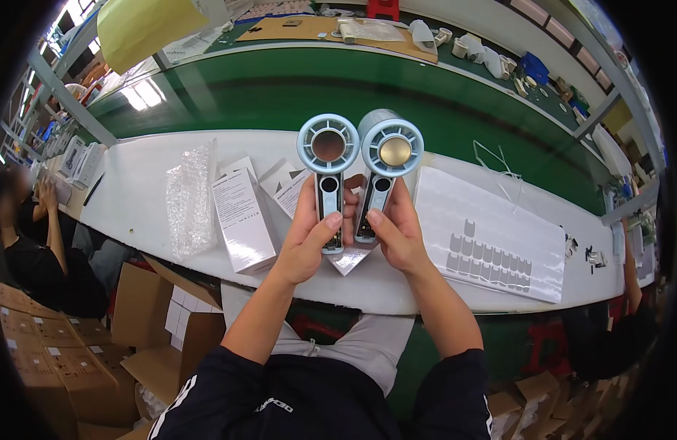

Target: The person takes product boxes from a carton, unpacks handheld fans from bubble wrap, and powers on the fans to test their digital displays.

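Above a white counter [136, 176], the left hand [307, 238] gripped one light-blue fan [329, 180] and the right hand [401, 238] a second fan [381, 180], side by side; a white box [244, 220] and bubble wrap [191, 202] lay leftward, a patterned sheet [500, 227] rightward.

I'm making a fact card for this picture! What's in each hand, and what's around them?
Left hand: holds a dark-centred blue gadget
Right hand: holds a gold-centred blue gadget
How they're held: side by side, round ends pointing away from the person
White table: bubble wrap, white boxes, sheet with gray shapes
Behind the table: long green surface
Person's left, low down: open cardboard box
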Action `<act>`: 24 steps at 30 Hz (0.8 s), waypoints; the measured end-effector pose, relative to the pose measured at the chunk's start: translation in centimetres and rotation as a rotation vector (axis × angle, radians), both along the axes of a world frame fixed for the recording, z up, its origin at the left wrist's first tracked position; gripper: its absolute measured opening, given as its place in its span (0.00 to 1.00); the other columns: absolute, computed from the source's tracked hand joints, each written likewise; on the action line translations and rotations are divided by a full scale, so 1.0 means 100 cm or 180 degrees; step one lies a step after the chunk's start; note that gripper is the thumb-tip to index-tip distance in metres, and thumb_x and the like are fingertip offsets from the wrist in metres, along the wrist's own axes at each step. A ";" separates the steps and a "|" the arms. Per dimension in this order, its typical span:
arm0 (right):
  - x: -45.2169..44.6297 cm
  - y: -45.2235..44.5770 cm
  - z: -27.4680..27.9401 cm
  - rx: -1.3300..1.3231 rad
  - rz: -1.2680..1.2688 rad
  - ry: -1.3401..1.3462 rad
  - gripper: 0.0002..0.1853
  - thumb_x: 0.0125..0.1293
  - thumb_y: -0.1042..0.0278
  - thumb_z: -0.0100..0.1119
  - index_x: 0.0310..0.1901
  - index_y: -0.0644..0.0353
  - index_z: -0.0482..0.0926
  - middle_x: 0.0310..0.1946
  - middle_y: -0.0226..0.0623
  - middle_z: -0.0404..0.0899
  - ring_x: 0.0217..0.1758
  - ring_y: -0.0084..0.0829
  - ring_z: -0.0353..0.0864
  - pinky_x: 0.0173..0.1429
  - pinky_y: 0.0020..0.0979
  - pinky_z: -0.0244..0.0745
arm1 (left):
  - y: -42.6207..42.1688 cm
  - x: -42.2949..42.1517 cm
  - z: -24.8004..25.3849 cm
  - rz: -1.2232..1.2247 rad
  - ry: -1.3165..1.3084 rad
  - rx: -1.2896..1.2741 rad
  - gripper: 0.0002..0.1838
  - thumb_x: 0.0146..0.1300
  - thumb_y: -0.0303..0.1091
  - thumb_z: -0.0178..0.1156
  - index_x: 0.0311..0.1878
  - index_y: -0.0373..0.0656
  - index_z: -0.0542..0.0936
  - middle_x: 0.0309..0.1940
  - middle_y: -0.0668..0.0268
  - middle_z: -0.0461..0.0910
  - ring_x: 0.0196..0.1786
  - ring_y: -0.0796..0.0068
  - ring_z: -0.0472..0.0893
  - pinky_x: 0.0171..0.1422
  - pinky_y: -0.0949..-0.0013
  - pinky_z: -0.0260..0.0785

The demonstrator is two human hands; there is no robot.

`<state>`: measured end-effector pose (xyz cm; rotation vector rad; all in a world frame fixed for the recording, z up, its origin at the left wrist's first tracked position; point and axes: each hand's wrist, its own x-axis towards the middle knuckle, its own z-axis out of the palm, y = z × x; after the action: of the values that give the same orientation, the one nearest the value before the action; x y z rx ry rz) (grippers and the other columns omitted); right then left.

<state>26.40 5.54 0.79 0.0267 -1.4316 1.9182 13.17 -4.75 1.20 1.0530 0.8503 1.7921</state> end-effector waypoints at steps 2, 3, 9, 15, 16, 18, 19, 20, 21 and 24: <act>0.000 0.000 0.002 0.0016 -0.0014 0.0003 0.34 0.74 0.72 0.51 0.76 0.65 0.47 0.63 0.46 0.68 0.61 0.33 0.75 0.68 0.38 0.70 | 0.001 -0.002 -0.001 -0.0033 -0.0005 -0.0017 0.30 0.72 0.32 0.52 0.72 0.38 0.52 0.53 0.58 0.71 0.39 0.74 0.77 0.44 0.70 0.73; 0.000 -0.001 0.001 -0.0001 -0.0014 -0.0006 0.34 0.74 0.72 0.51 0.75 0.65 0.48 0.63 0.46 0.68 0.61 0.33 0.75 0.67 0.38 0.70 | 0.001 -0.002 -0.002 -0.0046 -0.0011 -0.0034 0.31 0.71 0.32 0.52 0.72 0.38 0.52 0.53 0.58 0.71 0.39 0.74 0.77 0.44 0.70 0.73; 0.001 0.000 0.002 -0.0063 0.0068 -0.0023 0.33 0.74 0.71 0.51 0.75 0.64 0.49 0.63 0.46 0.68 0.60 0.33 0.76 0.66 0.37 0.71 | 0.001 -0.002 -0.003 -0.0043 0.0004 -0.0023 0.31 0.71 0.32 0.52 0.73 0.38 0.52 0.52 0.58 0.71 0.38 0.74 0.77 0.44 0.70 0.73; 0.000 0.000 0.002 -0.0036 0.0036 -0.0010 0.33 0.74 0.71 0.52 0.75 0.65 0.49 0.63 0.45 0.68 0.61 0.32 0.75 0.67 0.37 0.70 | 0.001 -0.002 -0.004 -0.0021 -0.0036 -0.0036 0.31 0.71 0.31 0.52 0.73 0.37 0.52 0.52 0.58 0.72 0.38 0.74 0.77 0.44 0.71 0.73; 0.000 0.000 0.001 -0.0034 0.0038 -0.0007 0.33 0.74 0.71 0.52 0.74 0.65 0.49 0.63 0.45 0.68 0.61 0.32 0.75 0.67 0.37 0.69 | 0.000 -0.002 -0.004 -0.0013 -0.0025 -0.0036 0.31 0.71 0.32 0.52 0.73 0.37 0.52 0.52 0.58 0.72 0.38 0.74 0.77 0.44 0.71 0.73; 0.000 0.002 0.000 -0.0014 0.0036 -0.0007 0.32 0.74 0.71 0.52 0.74 0.65 0.50 0.63 0.45 0.68 0.62 0.32 0.74 0.67 0.37 0.69 | 0.001 -0.001 -0.003 0.0002 -0.0001 -0.0020 0.31 0.71 0.33 0.52 0.72 0.37 0.52 0.52 0.58 0.72 0.38 0.74 0.77 0.44 0.71 0.73; 0.000 0.002 0.000 -0.0006 0.0034 -0.0016 0.32 0.74 0.71 0.52 0.74 0.65 0.50 0.63 0.45 0.68 0.62 0.32 0.74 0.67 0.37 0.69 | 0.001 -0.001 -0.002 -0.0008 -0.0052 -0.0029 0.31 0.71 0.33 0.52 0.72 0.37 0.53 0.52 0.58 0.72 0.38 0.74 0.77 0.44 0.71 0.73; 0.000 0.002 -0.001 -0.0001 0.0031 -0.0026 0.32 0.73 0.71 0.52 0.74 0.65 0.50 0.63 0.45 0.68 0.62 0.32 0.74 0.67 0.37 0.69 | 0.000 0.000 -0.002 -0.0019 -0.0105 -0.0042 0.31 0.71 0.34 0.52 0.72 0.37 0.53 0.52 0.58 0.72 0.38 0.74 0.77 0.44 0.71 0.73; 0.000 0.001 -0.001 -0.0044 0.0052 -0.0038 0.32 0.73 0.71 0.52 0.74 0.65 0.50 0.63 0.45 0.68 0.63 0.32 0.73 0.68 0.37 0.68 | 0.000 -0.001 -0.001 -0.0023 -0.0154 -0.0048 0.31 0.72 0.34 0.52 0.72 0.37 0.53 0.52 0.58 0.72 0.38 0.74 0.77 0.44 0.71 0.73; 0.001 -0.001 0.002 -0.0117 0.0072 -0.0058 0.32 0.73 0.71 0.52 0.74 0.65 0.51 0.63 0.44 0.67 0.63 0.32 0.72 0.69 0.36 0.67 | 0.000 -0.002 -0.004 -0.0029 -0.0036 -0.0019 0.30 0.72 0.35 0.51 0.72 0.37 0.53 0.53 0.58 0.72 0.38 0.74 0.77 0.44 0.71 0.73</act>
<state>26.46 5.49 0.95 0.0082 -1.4132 1.9675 12.97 -4.73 0.82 1.0403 0.8422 1.7853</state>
